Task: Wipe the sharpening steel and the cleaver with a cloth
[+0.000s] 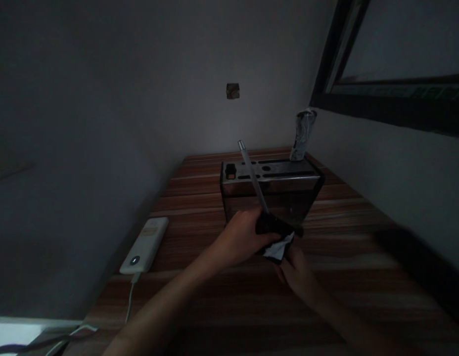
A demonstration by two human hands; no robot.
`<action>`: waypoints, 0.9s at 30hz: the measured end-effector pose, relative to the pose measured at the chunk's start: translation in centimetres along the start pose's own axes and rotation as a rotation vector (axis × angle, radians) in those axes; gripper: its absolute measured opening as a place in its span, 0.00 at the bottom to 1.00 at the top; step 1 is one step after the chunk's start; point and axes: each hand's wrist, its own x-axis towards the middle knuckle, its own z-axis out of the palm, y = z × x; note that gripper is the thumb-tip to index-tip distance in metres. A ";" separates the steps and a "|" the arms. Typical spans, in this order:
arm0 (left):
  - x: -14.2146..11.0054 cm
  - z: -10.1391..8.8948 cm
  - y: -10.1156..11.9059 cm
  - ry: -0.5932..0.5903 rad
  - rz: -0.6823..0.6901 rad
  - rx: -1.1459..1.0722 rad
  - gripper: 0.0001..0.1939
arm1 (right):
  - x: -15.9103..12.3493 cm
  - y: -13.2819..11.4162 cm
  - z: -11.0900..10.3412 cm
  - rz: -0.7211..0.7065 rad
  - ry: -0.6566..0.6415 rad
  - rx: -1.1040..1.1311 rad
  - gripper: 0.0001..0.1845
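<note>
Right hand (pixel 298 277) pinches the lower edge, left hand (pixel 240 240) the side, of a black, white-patched flexible piece (pixel 268 225); a slim grey rod (pixel 254 180) rises behind it, before the silver-topped slotted box (pixel 277 175). Judged step: two-handed manipulation; next move calls for steady pinches.

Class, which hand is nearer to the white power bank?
Left. The left hand is to the right of the power bank; the right hand is farther off on that side.
</note>
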 end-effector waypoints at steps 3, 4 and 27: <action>0.1 0.3 -0.1 -0.006 0.007 -0.005 0.09 | 0.0 0.2 0.1 0.008 0.006 -0.013 0.15; 0.1 0.3 -0.1 -0.015 0.008 -0.005 0.08 | 0.0 0.2 0.1 0.007 0.005 -0.015 0.15; -0.5 -4.9 1.3 0.130 -0.015 -0.163 0.10 | -0.2 -1.1 -0.1 -0.107 -0.030 -0.111 0.18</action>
